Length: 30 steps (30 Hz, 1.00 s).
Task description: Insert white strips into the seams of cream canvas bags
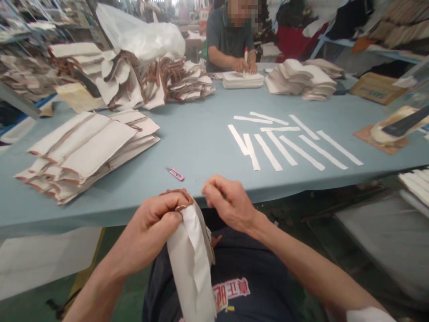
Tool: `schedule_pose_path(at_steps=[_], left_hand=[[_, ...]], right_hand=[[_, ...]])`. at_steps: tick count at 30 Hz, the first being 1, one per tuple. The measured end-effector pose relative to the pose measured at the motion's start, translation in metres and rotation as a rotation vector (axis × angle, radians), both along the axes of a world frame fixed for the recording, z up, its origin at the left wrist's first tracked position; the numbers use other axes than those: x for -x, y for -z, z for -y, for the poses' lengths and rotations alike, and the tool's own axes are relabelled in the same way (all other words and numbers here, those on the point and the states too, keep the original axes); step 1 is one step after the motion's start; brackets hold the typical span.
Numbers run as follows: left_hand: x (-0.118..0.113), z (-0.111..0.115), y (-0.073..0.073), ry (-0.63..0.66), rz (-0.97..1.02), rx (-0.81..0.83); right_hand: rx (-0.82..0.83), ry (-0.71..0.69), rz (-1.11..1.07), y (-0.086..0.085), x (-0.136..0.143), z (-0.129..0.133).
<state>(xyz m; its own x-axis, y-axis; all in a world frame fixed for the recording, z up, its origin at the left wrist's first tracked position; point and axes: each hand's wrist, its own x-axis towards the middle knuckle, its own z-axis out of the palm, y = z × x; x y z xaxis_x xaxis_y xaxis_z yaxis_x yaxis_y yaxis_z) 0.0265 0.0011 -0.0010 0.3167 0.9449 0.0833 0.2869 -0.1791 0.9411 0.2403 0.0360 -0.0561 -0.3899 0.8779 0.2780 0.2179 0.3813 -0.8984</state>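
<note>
My left hand (157, 226) grips a cream fabric piece (192, 264) with a brown edge, thumb on its front near the top. The piece hangs down over my lap, its layers partly folded. To the right of it, apart from the fabric, my right hand (231, 201) is closed in a pinch; whatever lies between its fingers is too small to make out. Pink thread snips (175, 173) lie on the blue-covered table (187, 138) just beyond my hands.
Stacked cream pieces with brown edges (83, 147) lie at left. White strips (268, 152) are spread at right. Behind are fabric heaps (177, 80), a co-worker (228, 40) over a cream stack (243, 81), more cream pieces (295, 78) and a cardboard box (378, 87).
</note>
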Motion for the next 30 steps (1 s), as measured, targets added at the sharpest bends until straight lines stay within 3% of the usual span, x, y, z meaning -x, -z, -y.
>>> schedule_pose_path(at_steps=[2, 4, 6, 10, 14, 18, 25, 30], left_hand=[[-0.001, -0.004, -0.011, 0.062, -0.029, 0.034], [-0.003, -0.006, -0.022, 0.109, -0.060, 0.012], [-0.004, -0.006, -0.030, 0.133, -0.117, -0.046], [0.000, 0.002, -0.035, 0.082, -0.185, -0.089], [0.003, 0.012, -0.024, 0.031, -0.181, 0.016], [0.000, 0.014, -0.013, -0.024, -0.167, 0.062], [-0.006, 0.009, -0.003, -0.099, -0.205, -0.150], [-0.001, 0.009, 0.013, -0.094, -0.282, -0.369]], right_hand=[[-0.199, 0.003, -0.083, -0.015, -0.008, -0.004], [-0.422, -0.123, -0.109, -0.028, -0.009, -0.010], [-0.514, -0.300, -0.089, -0.037, -0.006, -0.018], [-0.307, -0.517, 0.002, -0.040, 0.002, -0.032], [-0.196, -0.530, 0.142, -0.041, 0.001, -0.033], [-0.120, -0.524, 0.109, -0.039, 0.001, -0.026], [0.182, -0.532, -0.054, -0.018, 0.005, -0.023], [0.468, -0.607, -0.218, -0.011, 0.008, -0.026]])
